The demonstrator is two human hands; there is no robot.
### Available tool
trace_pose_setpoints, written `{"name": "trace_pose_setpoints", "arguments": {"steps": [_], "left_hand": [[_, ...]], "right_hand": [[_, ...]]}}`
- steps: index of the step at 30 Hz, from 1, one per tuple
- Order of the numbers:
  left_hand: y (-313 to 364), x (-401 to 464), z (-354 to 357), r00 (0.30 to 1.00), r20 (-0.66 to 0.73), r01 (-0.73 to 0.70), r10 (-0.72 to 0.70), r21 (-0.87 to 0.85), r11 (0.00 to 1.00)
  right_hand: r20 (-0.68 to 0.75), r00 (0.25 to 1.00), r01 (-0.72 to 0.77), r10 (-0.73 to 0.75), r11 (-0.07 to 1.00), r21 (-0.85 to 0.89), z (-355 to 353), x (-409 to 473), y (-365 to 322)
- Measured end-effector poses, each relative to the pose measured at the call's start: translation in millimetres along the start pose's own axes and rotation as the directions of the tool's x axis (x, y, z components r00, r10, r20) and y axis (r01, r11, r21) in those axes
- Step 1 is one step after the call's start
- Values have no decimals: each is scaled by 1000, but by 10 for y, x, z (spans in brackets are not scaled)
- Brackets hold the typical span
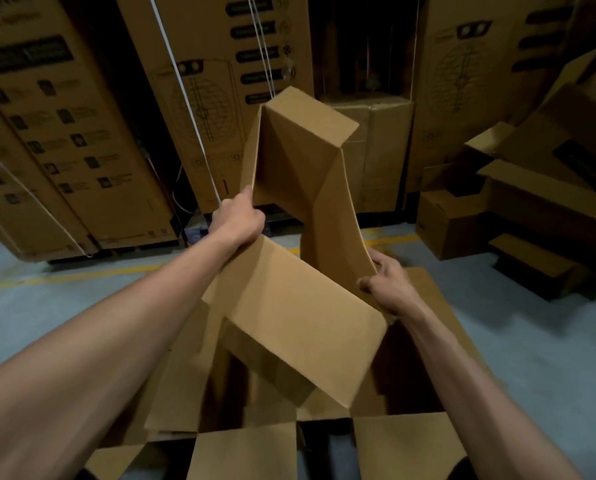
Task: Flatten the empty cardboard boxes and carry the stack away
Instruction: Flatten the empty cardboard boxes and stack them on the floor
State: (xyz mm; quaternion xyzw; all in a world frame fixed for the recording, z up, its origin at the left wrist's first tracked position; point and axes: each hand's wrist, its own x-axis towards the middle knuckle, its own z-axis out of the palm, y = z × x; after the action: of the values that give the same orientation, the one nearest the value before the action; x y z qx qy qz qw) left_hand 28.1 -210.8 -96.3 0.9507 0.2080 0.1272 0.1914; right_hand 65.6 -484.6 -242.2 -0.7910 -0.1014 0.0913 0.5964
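Note:
I hold a plain brown cardboard box [300, 209] up in front of me, half collapsed, its far end open and creased inward. My left hand [237, 218] grips the box's left edge near the middle. My right hand [388, 287] pinches the right wall lower down, thumb on the inner face. A wide flap of the box hangs down toward me between my forearms. Beneath it, flattened cardboard sheets [424, 445] lie spread on the floor.
Tall printed cartons [64, 133] tied with white cord line the back wall. Loose open boxes [532, 209] pile up at the right. Grey floor [47, 306] with a yellow line lies to the left and right of the sheets.

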Motion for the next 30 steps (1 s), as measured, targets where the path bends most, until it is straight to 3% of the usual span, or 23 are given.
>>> {"name": "trace_pose_setpoints", "arguments": {"steps": [7, 12, 17, 19, 21, 23, 25, 28, 30], "left_hand": [[455, 95, -9, 979, 3, -198, 203, -214, 957], [262, 34, 184, 969, -235, -155, 74, -346, 925], [-42, -391, 509, 946, -290, 0, -141, -437, 900], [-201, -551, 648, 935, -196, 167, -295, -492, 855], [-375, -677, 786, 898, 39, 359, -439, -643, 677], [-518, -898, 901, 807, 400, 569, -434, -724, 391], [-642, -1156, 986, 675, 657, 737, -335, -623, 263], [-855, -1448, 1192, 511, 803, 858, -306, -457, 234], [-989, -1549, 1365, 462, 828, 886, -317, -445, 128]], "right_hand": [[105, 980, 134, -169, 949, 285, 165, -64, 30], [121, 976, 124, -181, 919, 375, 237, -95, 52], [117, 987, 53, -110, 911, 408, 291, -67, 123], [104, 991, 38, -85, 918, 395, 328, -30, 166], [66, 995, 40, -72, 917, 396, 352, 3, 186], [35, 998, 38, -58, 903, 428, 363, 51, 201], [18, 999, 15, -27, 881, 472, 359, 93, 215], [40, 999, -46, 28, 806, 590, 327, 115, 233], [61, 997, -69, 39, 768, 637, 292, 108, 262]]}}
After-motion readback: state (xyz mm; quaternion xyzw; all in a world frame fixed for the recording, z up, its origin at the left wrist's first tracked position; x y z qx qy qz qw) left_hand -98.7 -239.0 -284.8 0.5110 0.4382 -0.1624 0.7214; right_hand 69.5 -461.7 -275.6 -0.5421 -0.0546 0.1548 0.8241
